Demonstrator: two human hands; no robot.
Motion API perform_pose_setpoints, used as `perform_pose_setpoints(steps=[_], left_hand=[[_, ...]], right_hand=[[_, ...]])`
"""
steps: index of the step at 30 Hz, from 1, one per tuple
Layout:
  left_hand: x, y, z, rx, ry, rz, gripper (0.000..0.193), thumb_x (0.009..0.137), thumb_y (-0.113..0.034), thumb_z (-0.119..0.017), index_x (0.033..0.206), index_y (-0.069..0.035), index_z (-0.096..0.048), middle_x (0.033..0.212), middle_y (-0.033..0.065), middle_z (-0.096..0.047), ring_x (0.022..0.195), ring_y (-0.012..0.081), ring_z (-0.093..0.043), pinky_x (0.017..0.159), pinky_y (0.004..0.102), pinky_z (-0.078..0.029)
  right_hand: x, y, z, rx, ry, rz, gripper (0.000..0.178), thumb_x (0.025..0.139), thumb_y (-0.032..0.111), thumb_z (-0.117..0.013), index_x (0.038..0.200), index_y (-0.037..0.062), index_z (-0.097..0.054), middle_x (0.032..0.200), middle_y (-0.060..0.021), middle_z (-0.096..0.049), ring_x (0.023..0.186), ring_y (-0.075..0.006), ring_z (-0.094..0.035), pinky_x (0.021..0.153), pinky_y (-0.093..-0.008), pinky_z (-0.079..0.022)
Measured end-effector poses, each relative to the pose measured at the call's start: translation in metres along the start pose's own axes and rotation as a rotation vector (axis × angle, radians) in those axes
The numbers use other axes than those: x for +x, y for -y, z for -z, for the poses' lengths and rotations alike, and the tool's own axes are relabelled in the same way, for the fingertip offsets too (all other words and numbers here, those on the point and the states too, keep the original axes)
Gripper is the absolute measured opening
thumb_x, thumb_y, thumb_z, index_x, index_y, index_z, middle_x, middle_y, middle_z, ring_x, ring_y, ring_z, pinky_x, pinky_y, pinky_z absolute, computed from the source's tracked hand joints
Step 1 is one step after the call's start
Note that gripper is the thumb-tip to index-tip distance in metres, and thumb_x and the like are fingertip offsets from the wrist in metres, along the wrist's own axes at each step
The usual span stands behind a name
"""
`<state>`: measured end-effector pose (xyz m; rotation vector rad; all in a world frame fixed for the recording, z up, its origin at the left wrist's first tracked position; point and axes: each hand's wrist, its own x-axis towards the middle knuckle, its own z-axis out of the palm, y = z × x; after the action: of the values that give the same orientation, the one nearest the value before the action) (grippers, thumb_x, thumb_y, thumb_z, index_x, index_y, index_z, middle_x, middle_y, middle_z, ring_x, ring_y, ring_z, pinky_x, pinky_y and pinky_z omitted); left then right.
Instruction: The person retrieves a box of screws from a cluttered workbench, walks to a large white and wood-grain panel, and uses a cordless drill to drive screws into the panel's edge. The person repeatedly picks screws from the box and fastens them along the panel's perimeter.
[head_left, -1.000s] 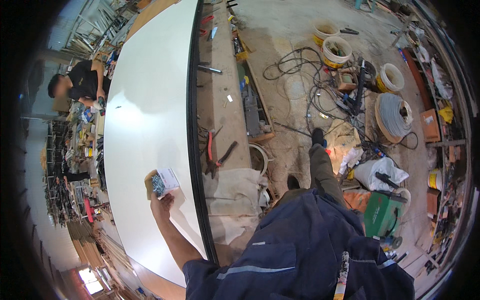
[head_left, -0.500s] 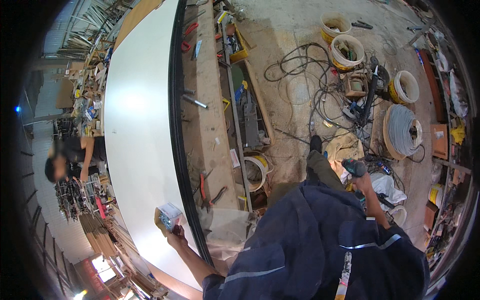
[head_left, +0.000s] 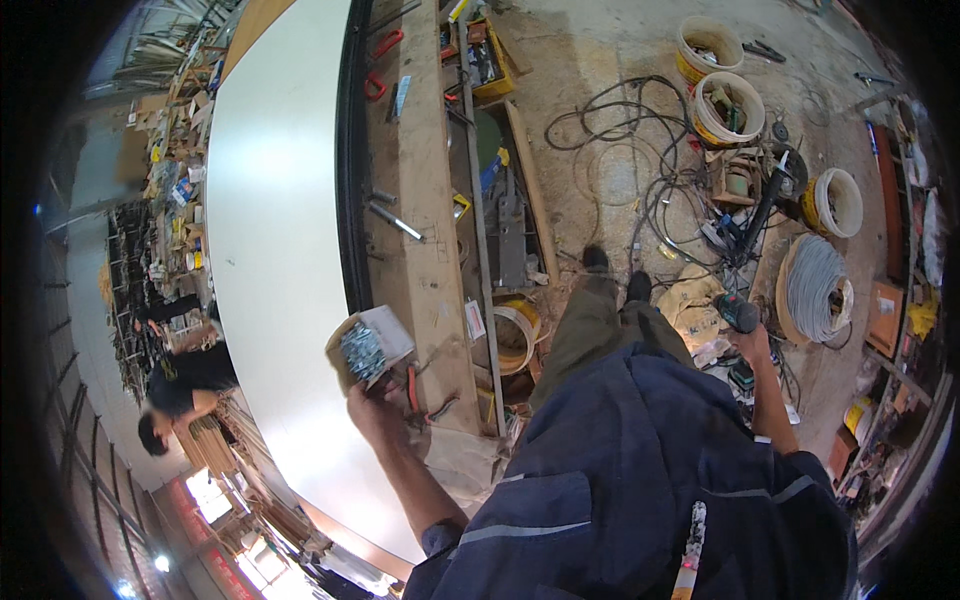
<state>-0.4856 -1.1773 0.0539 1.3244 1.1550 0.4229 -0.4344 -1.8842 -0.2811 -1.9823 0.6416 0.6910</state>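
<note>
My left hand (head_left: 378,412) grips an open cardboard box (head_left: 392,332) by its near side, above the right edge of a long white panel (head_left: 275,200). Small silvery screws (head_left: 362,352) fill the box, and its opening faces me. On my right, my right hand (head_left: 757,346) is closed round the handle of a cordless drill (head_left: 736,312), which hangs in the air beside my leg. Red-handled pliers (head_left: 413,388) lie on the bench just beyond the box, partly hidden by it and my hand.
A wooden bench (head_left: 430,210) with tools runs along the panel's black edge. Cables (head_left: 655,140) snake across the floor ahead. Several buckets (head_left: 835,202) and a spool of grey wire (head_left: 812,285) stand to the right. Another person (head_left: 195,385) bends beyond the panel.
The box in my left hand has moved up and to the right, showing more of its screws. Both my feet now show. The other person appears lower and bent over.
</note>
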Motion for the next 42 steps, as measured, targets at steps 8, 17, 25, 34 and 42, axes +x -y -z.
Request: perform_pose_setpoints(steps=[8, 17, 25, 34, 42], left_hand=[[0.031, 0.076, -0.236, -0.074, 0.351, 0.394, 0.032, 0.102, -0.019, -0.046, 0.121, 0.007, -0.053, 0.105, 0.0218, -0.066, 0.084, 0.0349, -0.071, 0.072, 0.0434, -0.06], [0.217, 0.242, -0.382, -0.215, 0.103, 0.646, 0.034, 0.109, -0.025, -0.038, 0.119, 0.001, -0.057, 0.103, 0.0164, -0.068, 0.086, 0.029, -0.071, 0.077, 0.0367, -0.063], [0.342, 0.237, -0.43, -0.406, -0.205, 0.435, 0.059, 0.113, -0.039, -0.029, 0.133, 0.013, -0.048, 0.126, 0.021, -0.061, 0.113, 0.0334, -0.066, 0.098, 0.0376, -0.062], [0.312, 0.275, -0.441, 0.074, 0.263, 0.349, 0.032, 0.105, -0.03, -0.055, 0.126, -0.006, -0.053, 0.11, 0.0109, -0.065, 0.076, 0.0227, -0.062, 0.064, 0.0346, -0.052], [0.056, 0.121, -0.479, 0.65, 1.449, -0.437, 0.052, 0.093, -0.033, -0.071, 0.128, 0.004, -0.061, 0.121, 0.0267, -0.064, 0.116, 0.0413, -0.06, 0.102, 0.0478, -0.047]], right_hand=[[-0.033, 0.01, -0.021, 0.011, -0.03, -0.181, 0.019, 0.075, 0.009, -0.07, 0.092, 0.0032, -0.07, 0.075, -0.0062, -0.067, 0.063, -0.0184, -0.061, 0.058, -0.0357, -0.049], [-0.082, 0.085, -0.064, 0.238, -0.154, -0.174, 0.061, 0.072, -0.005, -0.071, 0.132, 0.0037, -0.063, 0.127, -0.0125, -0.065, 0.111, -0.0216, -0.061, 0.098, -0.0349, -0.048], [-0.086, 0.079, -0.086, 0.25, -0.2, -0.471, 0.038, 0.074, 0.006, -0.071, 0.113, 0.0031, -0.068, 0.098, -0.0045, -0.067, 0.081, -0.018, -0.061, 0.072, -0.0344, -0.052], [-0.015, 0.137, -0.082, -0.114, -0.102, -0.042, 0.034, 0.077, 0.007, -0.069, 0.111, 0.0048, -0.071, 0.092, -0.0051, -0.072, 0.076, -0.0199, -0.062, 0.072, -0.0358, -0.051], [0.043, 0.381, -0.075, 0.348, -0.265, 0.189, 0.043, 0.082, 0.005, -0.076, 0.123, 0.0017, -0.064, 0.113, -0.0059, -0.069, 0.101, -0.0205, -0.064, 0.092, -0.0341, -0.05]])
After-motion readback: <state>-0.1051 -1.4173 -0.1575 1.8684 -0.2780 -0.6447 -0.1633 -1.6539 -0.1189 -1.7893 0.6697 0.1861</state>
